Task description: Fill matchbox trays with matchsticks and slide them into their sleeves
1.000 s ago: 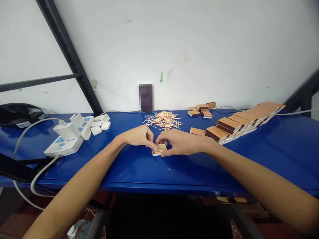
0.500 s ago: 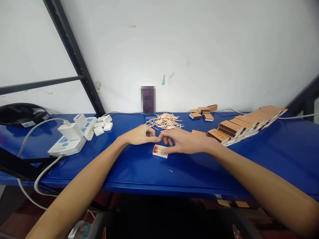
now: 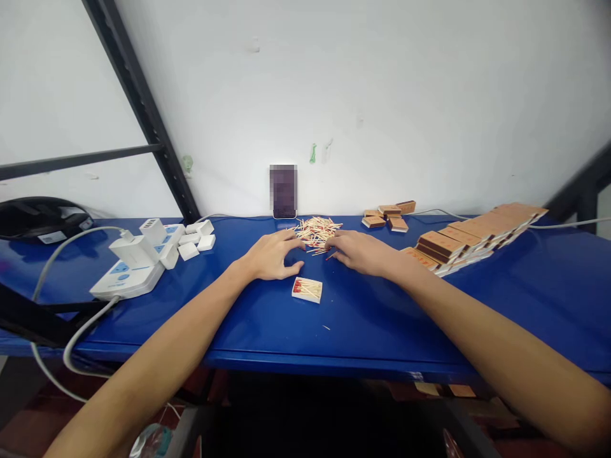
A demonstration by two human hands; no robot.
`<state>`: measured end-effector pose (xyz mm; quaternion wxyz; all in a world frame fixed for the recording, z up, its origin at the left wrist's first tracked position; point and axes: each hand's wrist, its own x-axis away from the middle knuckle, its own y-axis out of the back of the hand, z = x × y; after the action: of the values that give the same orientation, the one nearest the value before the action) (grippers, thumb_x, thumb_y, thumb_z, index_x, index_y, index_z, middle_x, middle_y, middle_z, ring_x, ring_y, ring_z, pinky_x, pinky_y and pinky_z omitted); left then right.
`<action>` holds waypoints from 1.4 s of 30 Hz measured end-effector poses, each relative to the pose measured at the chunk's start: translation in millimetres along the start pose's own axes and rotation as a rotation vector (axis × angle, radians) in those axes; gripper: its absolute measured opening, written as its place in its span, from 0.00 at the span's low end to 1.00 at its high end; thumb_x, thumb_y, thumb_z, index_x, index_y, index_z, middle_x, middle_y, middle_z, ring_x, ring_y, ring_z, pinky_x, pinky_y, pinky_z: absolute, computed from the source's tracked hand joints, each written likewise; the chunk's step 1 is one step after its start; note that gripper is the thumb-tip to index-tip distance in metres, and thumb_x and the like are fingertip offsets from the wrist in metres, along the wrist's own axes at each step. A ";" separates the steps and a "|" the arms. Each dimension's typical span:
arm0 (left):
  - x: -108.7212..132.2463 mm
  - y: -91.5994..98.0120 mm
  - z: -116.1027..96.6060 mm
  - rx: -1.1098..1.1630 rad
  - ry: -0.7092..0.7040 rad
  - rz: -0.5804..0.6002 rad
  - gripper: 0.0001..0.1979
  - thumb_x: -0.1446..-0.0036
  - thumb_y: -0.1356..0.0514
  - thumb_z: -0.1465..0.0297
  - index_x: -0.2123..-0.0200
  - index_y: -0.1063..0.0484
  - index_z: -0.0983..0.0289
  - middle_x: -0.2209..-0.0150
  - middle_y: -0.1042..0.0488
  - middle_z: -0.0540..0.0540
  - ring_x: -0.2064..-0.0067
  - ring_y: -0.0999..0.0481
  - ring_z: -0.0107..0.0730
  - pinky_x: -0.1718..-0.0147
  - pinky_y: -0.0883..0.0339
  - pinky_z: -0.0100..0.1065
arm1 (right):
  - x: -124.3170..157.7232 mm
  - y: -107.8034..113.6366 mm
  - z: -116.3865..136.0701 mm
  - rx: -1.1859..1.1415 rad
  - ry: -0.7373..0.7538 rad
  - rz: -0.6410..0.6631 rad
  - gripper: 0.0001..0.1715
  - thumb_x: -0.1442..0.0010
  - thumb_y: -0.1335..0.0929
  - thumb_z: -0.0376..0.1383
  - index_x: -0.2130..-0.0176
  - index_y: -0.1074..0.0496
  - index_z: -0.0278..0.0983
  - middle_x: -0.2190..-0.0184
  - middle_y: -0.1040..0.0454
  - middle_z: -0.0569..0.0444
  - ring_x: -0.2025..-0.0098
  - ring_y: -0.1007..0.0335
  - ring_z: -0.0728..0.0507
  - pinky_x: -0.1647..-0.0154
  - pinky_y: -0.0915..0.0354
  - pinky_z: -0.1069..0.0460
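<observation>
A loose heap of matches (image 3: 317,231) with red heads lies near the wall. At its left edge my left hand (image 3: 275,256) is open, its thumb well apart from the bent fingers, whose tips are by the matches. My right hand (image 3: 359,251) reaches the heap's right edge, fingers bent and slightly apart; a red-headed match lies by its fingertips, and I cannot tell whether they touch it. In front of both hands sits a small white matchbox tray (image 3: 306,298), partly filled with matches, untouched.
Several closed matchboxes (image 3: 389,213) lie by the wall, and long rows of matchboxes (image 3: 472,235) stand at right. A phone (image 3: 284,191) leans on the wall. A power strip (image 3: 131,278) with chargers and white blocks (image 3: 189,250) is at left. The blue table's front edge (image 3: 315,362) is near.
Both hands have moved from over the tray to opposite sides of the match heap. They have spread apart, uncovering the tray. My right hand went farther away, toward the wall.
</observation>
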<state>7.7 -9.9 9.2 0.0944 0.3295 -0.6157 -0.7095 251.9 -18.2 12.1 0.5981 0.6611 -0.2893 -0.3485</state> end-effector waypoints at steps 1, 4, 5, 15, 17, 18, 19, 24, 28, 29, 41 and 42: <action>-0.7 -1.0 0.5 -0.050 0.011 0.020 0.21 0.41 0.46 0.60 0.47 0.30 0.63 0.52 0.30 0.59 0.53 0.31 0.41 0.52 0.37 0.41 | -0.3 -0.2 -0.1 -0.005 0.002 -0.001 0.14 0.37 0.38 0.32 0.53 0.28 0.35 0.57 0.27 0.44 0.54 0.30 0.40 0.58 0.39 0.50; -2.7 -4.3 2.9 -0.128 0.029 0.091 0.22 0.37 0.49 0.59 0.45 0.31 0.62 0.50 0.31 0.60 0.51 0.33 0.44 0.51 0.38 0.44 | -0.7 -0.2 -0.7 -0.036 0.008 -0.011 0.14 0.37 0.39 0.30 0.55 0.28 0.35 0.58 0.27 0.44 0.55 0.30 0.41 0.57 0.39 0.50; -3.1 -5.0 3.6 -0.131 0.029 0.109 0.21 0.37 0.50 0.60 0.46 0.30 0.62 0.51 0.30 0.60 0.51 0.33 0.44 0.51 0.38 0.44 | -0.8 -0.5 -0.8 -0.044 0.006 -0.014 0.14 0.37 0.39 0.30 0.55 0.28 0.35 0.58 0.26 0.44 0.56 0.30 0.41 0.57 0.38 0.50; -2.6 -4.4 -3.9 0.068 0.013 0.108 0.16 0.39 0.50 0.70 0.55 0.25 0.62 0.59 0.28 0.56 0.56 0.29 0.37 0.55 0.37 0.36 | -5.2 -7.6 7.6 -0.104 0.056 -0.070 0.13 0.36 0.39 0.33 0.55 0.28 0.36 0.58 0.26 0.46 0.56 0.30 0.41 0.58 0.39 0.49; -3.1 -3.8 -5.2 0.076 0.042 0.094 0.15 0.40 0.50 0.70 0.57 0.24 0.62 0.61 0.27 0.56 0.59 0.28 0.36 0.58 0.38 0.36 | -4.6 -7.5 5.9 -0.086 0.014 -0.101 0.14 0.37 0.39 0.31 0.54 0.29 0.36 0.57 0.26 0.45 0.55 0.30 0.40 0.58 0.39 0.49; -3.4 -3.2 -5.8 0.075 0.058 0.085 0.15 0.40 0.50 0.70 0.58 0.24 0.62 0.62 0.26 0.55 0.61 0.27 0.35 0.59 0.39 0.37 | -4.3 -7.5 4.1 -0.074 -0.009 -0.116 0.15 0.38 0.39 0.30 0.54 0.29 0.35 0.57 0.26 0.44 0.55 0.31 0.40 0.58 0.39 0.49; -3.6 -2.3 -6.4 0.071 0.077 0.081 0.15 0.41 0.49 0.70 0.60 0.23 0.61 0.65 0.25 0.54 0.64 0.27 0.34 0.59 0.40 0.37 | -4.0 -7.5 2.0 -0.061 -0.028 -0.127 0.15 0.38 0.39 0.29 0.54 0.29 0.35 0.56 0.26 0.43 0.55 0.31 0.40 0.58 0.39 0.48; -4.5 1.4 -7.4 0.044 0.153 0.073 0.13 0.44 0.46 0.68 0.64 0.22 0.63 0.81 0.29 0.48 0.77 0.32 0.29 0.59 0.41 0.38 | -5.0 -9.0 -4.7 -0.027 -0.044 -0.110 0.16 0.37 0.40 0.29 0.55 0.28 0.35 0.57 0.27 0.44 0.56 0.30 0.40 0.59 0.39 0.49; -4.7 0.4 -5.0 0.003 0.230 0.069 0.13 0.44 0.46 0.68 0.66 0.22 0.64 0.80 0.29 0.52 0.77 0.32 0.31 0.69 0.40 0.34 | -6.6 -9.9 -3.8 -0.020 -0.043 -0.090 0.14 0.36 0.40 0.31 0.56 0.28 0.36 0.57 0.26 0.45 0.56 0.30 0.41 0.58 0.39 0.50; -4.5 -0.2 -4.7 0.004 0.232 0.069 0.13 0.44 0.46 0.68 0.65 0.22 0.64 0.78 0.28 0.52 0.76 0.31 0.31 0.70 0.40 0.33 | -6.7 -9.9 -3.3 -0.019 -0.042 -0.088 0.14 0.36 0.40 0.31 0.56 0.28 0.36 0.57 0.26 0.45 0.56 0.30 0.41 0.58 0.39 0.50; -1.8 -5.2 -3.6 0.074 0.009 0.092 0.15 0.40 0.47 0.68 0.55 0.23 0.61 0.57 0.30 0.56 0.52 0.32 0.38 0.51 0.37 0.39 | -4.9 -9.4 5.2 0.013 -0.029 -0.073 0.17 0.37 0.40 0.31 0.52 0.29 0.37 0.54 0.26 0.45 0.52 0.31 0.40 0.57 0.38 0.49; -1.7 -4.5 -3.5 0.068 0.010 0.091 0.15 0.40 0.47 0.68 0.56 0.23 0.61 0.57 0.30 0.56 0.52 0.32 0.38 0.51 0.37 0.39 | -4.8 -9.5 5.3 0.013 -0.030 -0.077 0.17 0.37 0.40 0.30 0.51 0.29 0.37 0.54 0.26 0.45 0.52 0.31 0.39 0.56 0.38 0.49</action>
<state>12.2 -10.8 5.5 0.1180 0.3078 -0.6535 -0.6814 244.5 -16.4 3.0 0.5755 0.6704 -0.2749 -0.3792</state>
